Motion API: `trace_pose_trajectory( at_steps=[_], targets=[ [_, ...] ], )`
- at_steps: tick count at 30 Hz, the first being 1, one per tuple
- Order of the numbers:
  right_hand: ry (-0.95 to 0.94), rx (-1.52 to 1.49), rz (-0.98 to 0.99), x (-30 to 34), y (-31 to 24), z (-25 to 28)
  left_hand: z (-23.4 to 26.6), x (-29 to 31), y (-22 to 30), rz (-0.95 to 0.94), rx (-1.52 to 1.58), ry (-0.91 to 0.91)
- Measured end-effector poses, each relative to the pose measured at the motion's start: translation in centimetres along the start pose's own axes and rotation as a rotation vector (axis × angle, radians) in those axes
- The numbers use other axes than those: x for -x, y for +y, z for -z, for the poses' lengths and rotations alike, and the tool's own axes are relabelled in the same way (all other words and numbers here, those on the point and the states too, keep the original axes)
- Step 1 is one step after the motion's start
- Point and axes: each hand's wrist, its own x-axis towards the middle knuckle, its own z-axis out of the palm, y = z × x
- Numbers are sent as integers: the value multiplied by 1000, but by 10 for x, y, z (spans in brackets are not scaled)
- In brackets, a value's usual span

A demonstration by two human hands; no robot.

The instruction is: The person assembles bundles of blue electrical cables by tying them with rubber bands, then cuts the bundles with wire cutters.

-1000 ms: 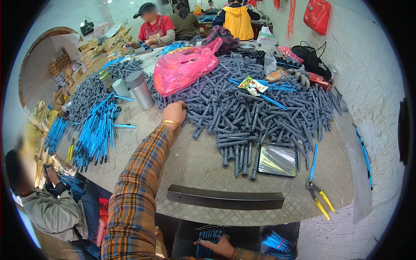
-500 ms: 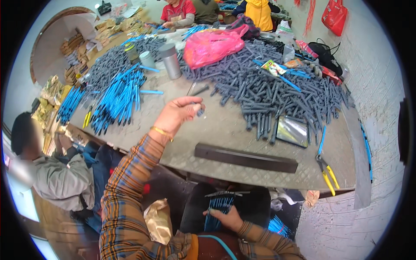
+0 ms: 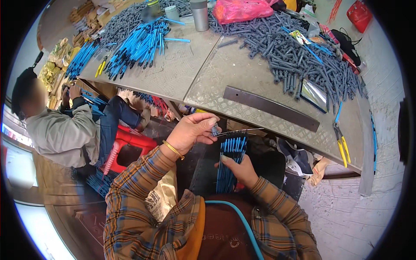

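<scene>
So, head cam, two bare hands in front of the lap, just off the near edge of the worktop [image 3: 203, 84]. The left hand [image 3: 186, 132] has its thumb and fingers pinched on one small grey part [image 3: 214, 129], held up in the air at about the middle of the view. The right hand [image 3: 243, 170] is wrapped round one bundle of blue sticks [image 3: 227, 173], thumb across the near side, tops pointing away; too many packed in there to count properly. At least one thin wire [image 3: 247, 130] runs across just above that bundle. Up on the worktop I get two big heaps of grey parts, a left heap [image 3: 123, 24] and a right heap [image 3: 284, 43], each way past counting, plus one loose grey piece [image 3: 228, 43] just beside the right one. Then one large pile of blue sticks [image 3: 141, 45], one smaller bunch [image 3: 82, 58] left of it, two yellow-handled tools (one left [image 3: 101, 67], one right [image 3: 343, 147]), one dark bar [image 3: 271, 108] near the front edge, one grey tumbler [image 3: 199, 16], one pale cup [image 3: 172, 13] and one pink bag [image 3: 240, 11]. Off to the left there's one co-worker [image 3: 63, 136] sitting by one red stool [image 3: 117, 156], hands at more blue sticks [image 3: 92, 102].
</scene>
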Motion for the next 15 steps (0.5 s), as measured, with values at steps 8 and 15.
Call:
trace_pose_trajectory(
  at_steps=[8, 15],
  targets=[
    [-35, 82, -31, 2, -1, -3, -5, 7, 7, -62, -248, 23],
    [-38, 88, -25, -2, 6, 0, -12, 6, 13, -103, -428, 6]
  ],
)
